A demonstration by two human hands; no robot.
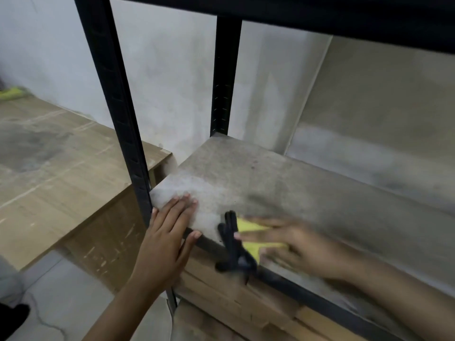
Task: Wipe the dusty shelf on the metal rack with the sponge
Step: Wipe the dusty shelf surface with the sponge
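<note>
- the metal rack (pixel 115 114) stands against a pale wall (pixel 172 82), its black uprights and top beam framing a grey, dusty shelf (pixel 283 188).
- the left hand (pixel 170 232) lies flat on the shelf's near left corner, fingers straight and spread, thumb down over the black front rail (pixel 320 303) of the shelf.
- the patch of shelf around the left hand's fingertips looks paler than the darker, dustier surface further right.
- the right hand (pixel 290 242) is blurred; it presses down on a yellow sponge (pixel 251 238) at the front edge of the shelf, fingers spread over it rather than curled round it, as far as the blur allows.
- the sponge sits on the shelf just right of the left hand, the yellow showing between the right hand's fingers.
- a dark, strap-like black thing (pixel 232 247) lies at the sponge's left side, draped over the front rail; it may be part of the sponge, but the blur makes it hard to tell.
- below the shelf, stacked brown cardboard (pixel 234 299) shows under the rail.
- to the left of the rack stands a large cardboard box (pixel 61 168) with a dusty, scuffed top; a small yellow-green thing (pixel 11 93) rests at its far left edge.
</note>
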